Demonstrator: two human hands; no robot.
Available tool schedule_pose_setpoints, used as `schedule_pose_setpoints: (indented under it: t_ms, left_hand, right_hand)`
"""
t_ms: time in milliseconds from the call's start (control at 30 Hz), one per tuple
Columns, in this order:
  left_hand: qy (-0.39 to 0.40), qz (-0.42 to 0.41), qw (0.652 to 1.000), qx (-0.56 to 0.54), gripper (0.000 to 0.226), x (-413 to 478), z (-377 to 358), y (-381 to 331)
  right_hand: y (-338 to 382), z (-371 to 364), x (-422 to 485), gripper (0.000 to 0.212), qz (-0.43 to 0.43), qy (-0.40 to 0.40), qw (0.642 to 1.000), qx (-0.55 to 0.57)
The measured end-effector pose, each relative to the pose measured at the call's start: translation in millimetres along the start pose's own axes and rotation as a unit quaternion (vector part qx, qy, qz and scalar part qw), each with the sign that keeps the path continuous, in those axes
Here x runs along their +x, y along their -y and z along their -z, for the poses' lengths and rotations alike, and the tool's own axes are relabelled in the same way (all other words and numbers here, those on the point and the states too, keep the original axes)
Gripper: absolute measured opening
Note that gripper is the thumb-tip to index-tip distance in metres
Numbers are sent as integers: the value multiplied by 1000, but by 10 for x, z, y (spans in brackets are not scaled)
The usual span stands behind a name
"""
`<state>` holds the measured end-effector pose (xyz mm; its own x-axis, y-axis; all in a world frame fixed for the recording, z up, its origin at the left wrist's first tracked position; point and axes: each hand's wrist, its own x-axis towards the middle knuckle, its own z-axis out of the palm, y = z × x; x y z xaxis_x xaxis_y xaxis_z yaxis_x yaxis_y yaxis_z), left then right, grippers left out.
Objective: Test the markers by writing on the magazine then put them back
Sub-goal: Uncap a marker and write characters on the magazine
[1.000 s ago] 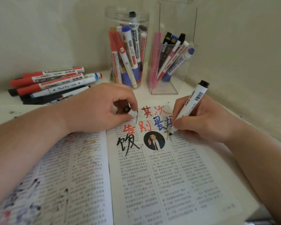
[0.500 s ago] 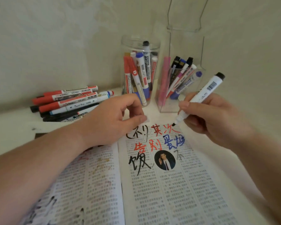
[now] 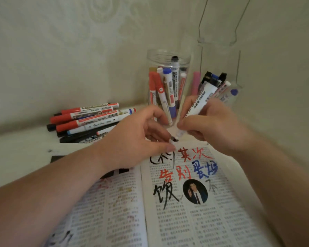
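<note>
— Above the magazine's (image 3: 185, 220) top edge, what do you hold?
— My right hand's (image 3: 216, 125) grip wraps the white marker (image 3: 202, 98), tip down. My left hand (image 3: 137, 138) pinches the cap (image 3: 173, 140) just under it, perhaps touching; blur hides that.
— The rest?
— Some stand in the jar (image 3: 168, 56) behind, and a heap of markers (image 3: 89, 118) lies on the table (image 3: 25, 145).

White table (image 3: 21, 148) with open magazine (image 3: 194, 220), loose marker pile (image 3: 89, 120), round clear jar (image 3: 168, 51), tall clear box (image 3: 216, 42)
</note>
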<state>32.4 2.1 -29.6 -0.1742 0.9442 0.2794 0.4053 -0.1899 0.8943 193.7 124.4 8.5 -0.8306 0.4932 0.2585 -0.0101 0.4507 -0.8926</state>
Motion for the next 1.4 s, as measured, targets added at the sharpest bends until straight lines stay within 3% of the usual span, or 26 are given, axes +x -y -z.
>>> schedule_pose_setpoints:
  t_ms: [200, 300, 433, 533, 633, 733, 1000, 1200, 1333, 1400]
  left_hand:
    - [45, 34, 996, 69, 52, -33, -12, -44]
    - [52, 38, 996, 68, 49, -33, 1, -57]
    - [59, 45, 995, 71, 47, -27, 7, -34]
    - [56, 43, 995, 63, 46, -26, 11, -14]
    - [54, 43, 996, 61, 47, -27, 15, -9]
    - [51, 37, 996, 59, 49, -26, 17, -6]
    - [40, 20, 996, 74, 49, -62, 46, 14]
    - [37, 13, 996, 76, 38, -53, 57, 63]
    - [-1, -4, 996, 86, 27, -39, 84, 83]
    - [-29, -16, 996, 82, 22, -41, 94, 69]
  right_hand:
    - [-65, -104, -16, 10, -50, 97, 971, -212]
    - [-81, -102, -52, 7, 2, 89, 984, -154]
    - [-87, -56, -82, 12, 58, -10, 998, -8]
    - [-139, -94, -62, 8, 85, -43, 995, -19]
    - [-172, -140, -64, 25, 73, -64, 993, -63]
    - [-127, -167, -84, 25, 88, -58, 991, -86]
    - [-7, -228, -98, 3, 79, -21, 989, -122]
    - [-120, -288, -166, 10, 99, -119, 971, -184]
    - [-165, -286, -150, 58, 113, -202, 964, -130]
    - [-136, -275, -108, 58, 149, -220, 959, -99]
